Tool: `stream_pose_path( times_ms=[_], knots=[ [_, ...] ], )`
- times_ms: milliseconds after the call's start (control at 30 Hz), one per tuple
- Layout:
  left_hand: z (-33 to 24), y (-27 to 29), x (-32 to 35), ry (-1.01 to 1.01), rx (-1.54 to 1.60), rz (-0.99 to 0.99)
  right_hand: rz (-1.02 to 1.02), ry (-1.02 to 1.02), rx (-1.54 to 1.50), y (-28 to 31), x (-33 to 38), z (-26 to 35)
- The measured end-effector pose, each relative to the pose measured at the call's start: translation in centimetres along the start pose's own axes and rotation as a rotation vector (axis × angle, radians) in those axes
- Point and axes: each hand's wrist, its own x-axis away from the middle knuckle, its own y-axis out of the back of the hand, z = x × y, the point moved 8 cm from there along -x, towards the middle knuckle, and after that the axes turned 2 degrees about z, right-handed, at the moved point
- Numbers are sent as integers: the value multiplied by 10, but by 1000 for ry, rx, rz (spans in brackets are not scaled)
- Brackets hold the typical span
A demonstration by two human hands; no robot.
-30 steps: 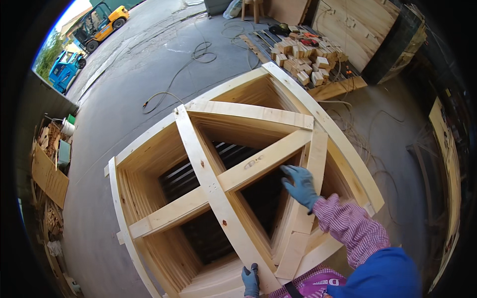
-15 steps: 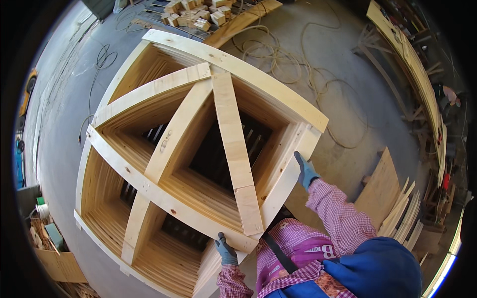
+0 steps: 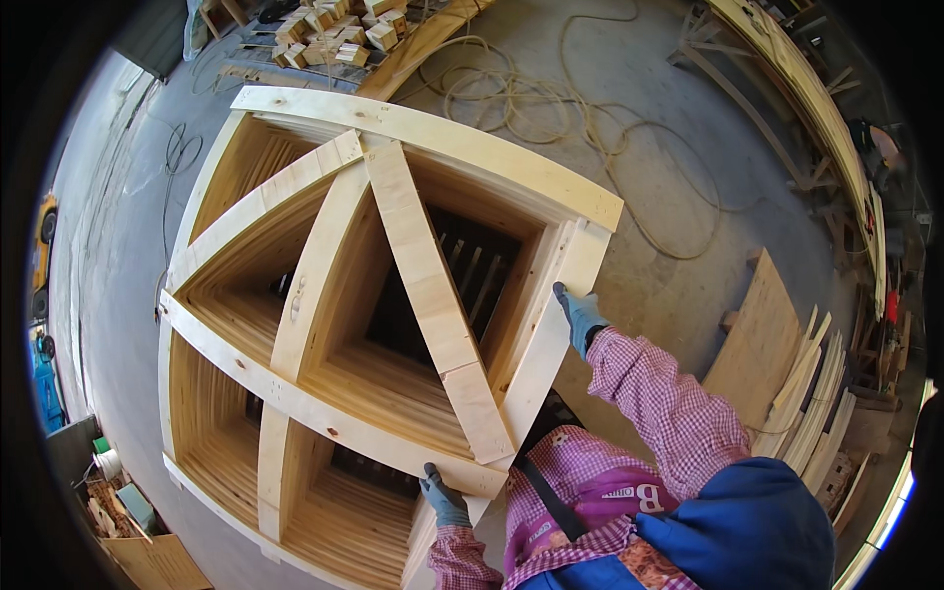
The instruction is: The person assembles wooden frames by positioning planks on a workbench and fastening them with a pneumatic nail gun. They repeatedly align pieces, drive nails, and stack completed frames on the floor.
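A tall stack of pale wooden frames [image 3: 423,110] with crossbars and diagonal braces stands in front of me. Both my hands wear grey-blue gloves and hold the topmost frame by its near side. My left hand [image 3: 445,499] is closed at the near end of the long middle bar, close to the lower corner of the brace [image 3: 433,305]. Farther right, my right hand [image 3: 582,315] grips the outer edge of the end board [image 3: 553,344], its thumb side on top and other fingers partly hidden. Dark slats show below through the openings.
Cut wood blocks [image 3: 339,34] are piled at the far side beside a long plank [image 3: 428,44]. A coiled hose [image 3: 521,98] lies on the floor. At right are a plywood sheet [image 3: 757,324], thin strips [image 3: 811,393] and a trestle with long boards [image 3: 787,79].
The whole view has turned slightly, shifting the stack and floor together. Both hands keep their places on the top frame, which shows no clear movement of its own.
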Motion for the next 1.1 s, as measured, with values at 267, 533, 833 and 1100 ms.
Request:
stream_pose_path(
  times_ms=[267,533,833,1100],
  knots=[
    [-3,0,3,-50,10,-70,256,6,-349,-35,-87,-78],
    [-6,2,7,-97,-24,-117,274,48,-211,-41,-58,-60],
    [-3,-7,10,-38,-14,-118,58,222,-167,-14,-45,-47],
    [-4,-2,3,-2,50,14,58,231,-11,-3,-17,-11]
  ],
)
